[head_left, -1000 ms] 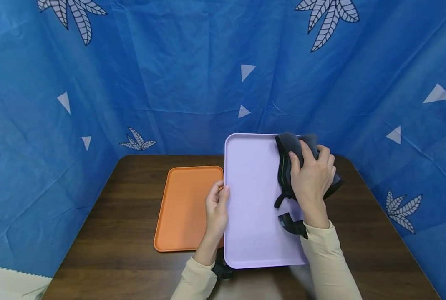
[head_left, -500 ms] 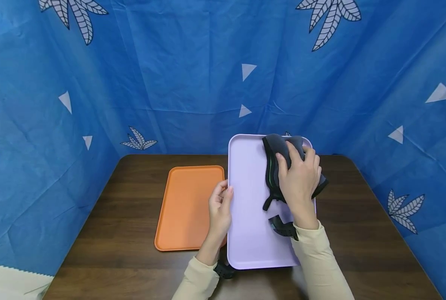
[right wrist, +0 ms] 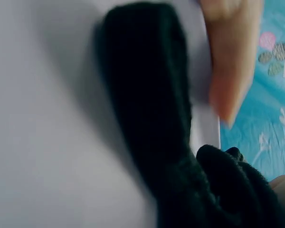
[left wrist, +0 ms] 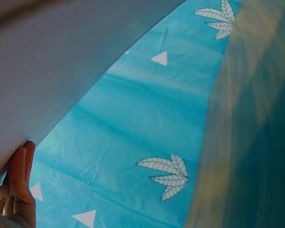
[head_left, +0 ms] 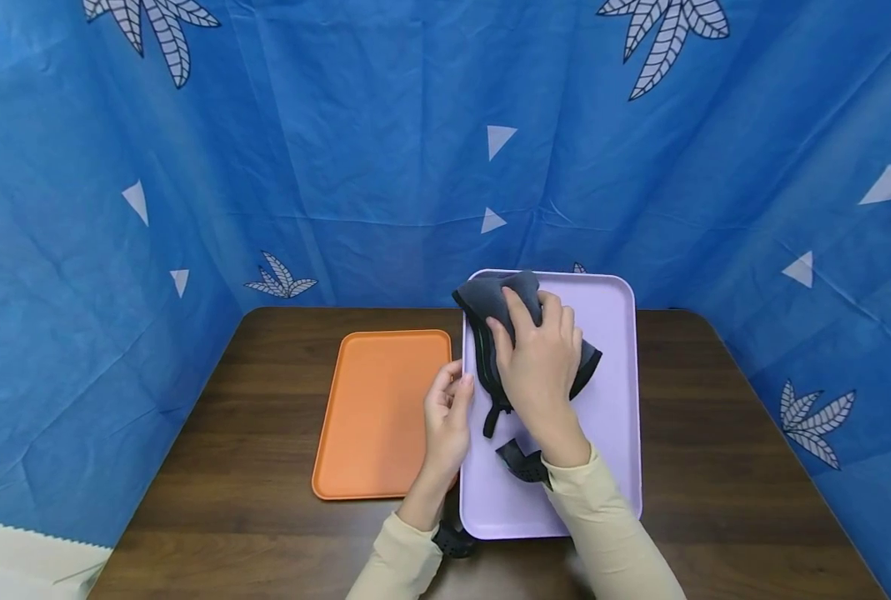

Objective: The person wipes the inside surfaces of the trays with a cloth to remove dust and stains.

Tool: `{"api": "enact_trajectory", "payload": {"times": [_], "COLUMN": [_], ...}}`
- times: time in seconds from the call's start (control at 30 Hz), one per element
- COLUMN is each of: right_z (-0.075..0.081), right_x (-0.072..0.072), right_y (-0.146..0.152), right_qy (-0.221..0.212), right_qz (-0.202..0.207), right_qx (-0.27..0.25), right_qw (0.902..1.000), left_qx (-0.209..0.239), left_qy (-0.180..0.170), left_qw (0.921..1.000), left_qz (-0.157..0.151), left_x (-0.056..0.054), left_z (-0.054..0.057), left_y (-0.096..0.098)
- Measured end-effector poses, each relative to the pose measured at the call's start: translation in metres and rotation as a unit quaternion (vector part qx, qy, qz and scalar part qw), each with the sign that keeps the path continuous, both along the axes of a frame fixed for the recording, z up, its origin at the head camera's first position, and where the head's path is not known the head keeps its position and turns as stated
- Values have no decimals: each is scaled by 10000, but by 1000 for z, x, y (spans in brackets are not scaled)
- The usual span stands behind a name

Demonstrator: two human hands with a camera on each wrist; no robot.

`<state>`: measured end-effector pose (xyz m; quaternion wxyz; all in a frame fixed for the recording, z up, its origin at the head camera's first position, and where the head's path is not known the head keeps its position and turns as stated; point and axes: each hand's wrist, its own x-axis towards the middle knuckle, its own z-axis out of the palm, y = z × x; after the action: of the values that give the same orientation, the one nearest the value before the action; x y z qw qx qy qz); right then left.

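A lilac rectangular tray (head_left: pixel 603 375) is held up, tilted towards me, above the table's front half. My left hand (head_left: pixel 448 417) grips its left rim, thumb on the front and fingers behind. In the left wrist view the tray's underside (left wrist: pixel 61 61) fills the upper left, with my left hand (left wrist: pixel 19 185) at its edge. A bunched dark grey cloth (head_left: pixel 486 293) with black edging and a small loop lies against the tray's upper left. My right hand (head_left: pixel 538 358) grips this cloth and presses it on the tray. Close up, the cloth (right wrist: pixel 147 95) looks fuzzy and blurred.
An orange tray (head_left: pixel 381 417) lies flat on the dark wooden table (head_left: pixel 235 433), left of the lilac one and close to my left hand. Blue printed curtain (head_left: pixel 370 167) surrounds the table at the back and sides.
My right hand has slid the cloth leftwards across the lilac tray, from its right edge to its left. My left hand keeps its grip, shifting slightly right with the tray.
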<state>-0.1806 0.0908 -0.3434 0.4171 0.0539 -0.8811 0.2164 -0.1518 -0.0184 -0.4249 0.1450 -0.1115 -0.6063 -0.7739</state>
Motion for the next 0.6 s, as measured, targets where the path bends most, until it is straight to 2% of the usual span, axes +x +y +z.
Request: {"api": "enact_trajectory", "payload": {"times": [0.17,0.3,0.6], "right_z": [-1,-1,-1], "right_x": [4,4,4], "right_y": [-9,-8,-1], "right_qy": [94,100,173], "right_qz": [162,185,259], "right_qx": [164,232,266], "right_qw": [9997,9995,9992], "left_qx": [28,104,431], "left_qy": [33,-75,-134], "left_qw": [10000,9999,9989], "left_qz": [33,34,-124], "left_x": [-1,-1,0], "left_z": [-1,-1,0], "left_y": [0,0,-1]}}
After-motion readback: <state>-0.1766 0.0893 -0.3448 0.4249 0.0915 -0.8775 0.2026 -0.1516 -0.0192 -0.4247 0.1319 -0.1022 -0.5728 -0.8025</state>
